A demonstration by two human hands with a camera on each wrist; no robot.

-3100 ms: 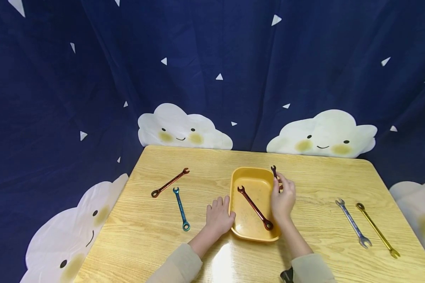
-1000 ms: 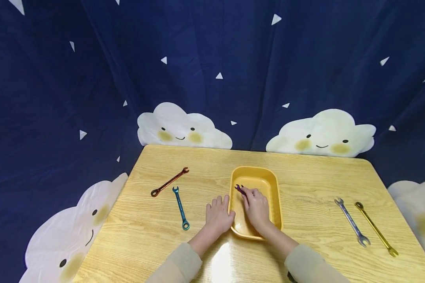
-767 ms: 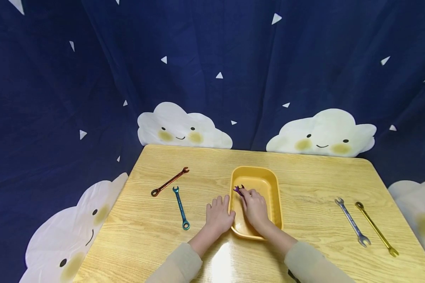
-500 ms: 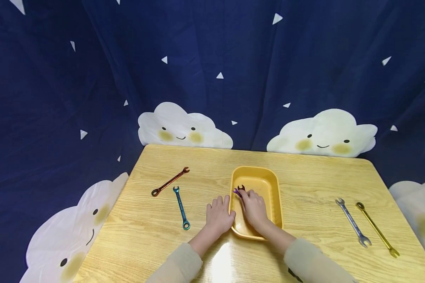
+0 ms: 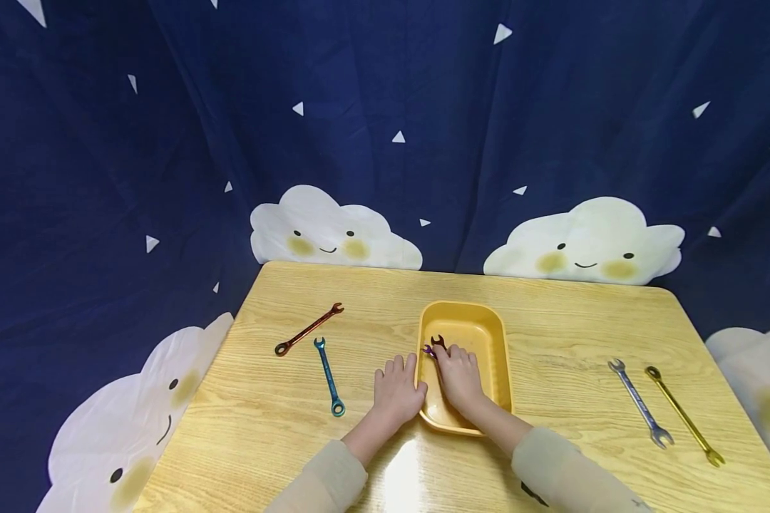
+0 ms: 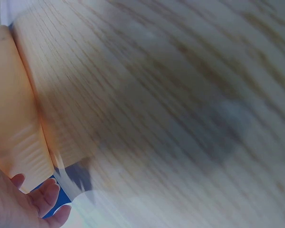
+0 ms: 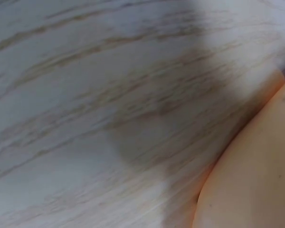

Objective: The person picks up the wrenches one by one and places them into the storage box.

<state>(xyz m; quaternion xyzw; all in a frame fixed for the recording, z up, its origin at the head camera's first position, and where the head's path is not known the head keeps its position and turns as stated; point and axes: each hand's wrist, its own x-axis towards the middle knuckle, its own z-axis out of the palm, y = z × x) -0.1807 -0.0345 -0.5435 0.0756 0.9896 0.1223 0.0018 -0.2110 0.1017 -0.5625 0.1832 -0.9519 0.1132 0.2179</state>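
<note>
A yellow plastic tray [image 5: 484, 338] stands on the wooden table. My right hand [image 5: 462, 377] reaches down into it and pinches a purple wrench [image 5: 428, 350], whose small open end pokes out past the fingertips. Beside that end shows the jaw end of a dark red wrench [image 5: 438, 341]; the rest of both wrenches lies hidden under the hand. My left hand [image 5: 396, 388] rests against the tray's left side, fingers extended. In the left wrist view its fingers [image 6: 47, 194] are near the tray wall [image 6: 14, 104]. The right wrist view shows tray wall [image 7: 256, 175] and table, without the hand.
Left of the tray lie a red-orange wrench [image 5: 309, 329] and a teal wrench [image 5: 329, 377]. On the right side are a silver-blue wrench [image 5: 639, 403] and a gold wrench [image 5: 683, 417]. A dark blue curtain [image 5: 372, 85] hangs behind the table.
My right hand has brought the purple wrench from over the tray's right rim down beside the dark red wrench, then shifted slightly. The left hand has stayed in place.
</note>
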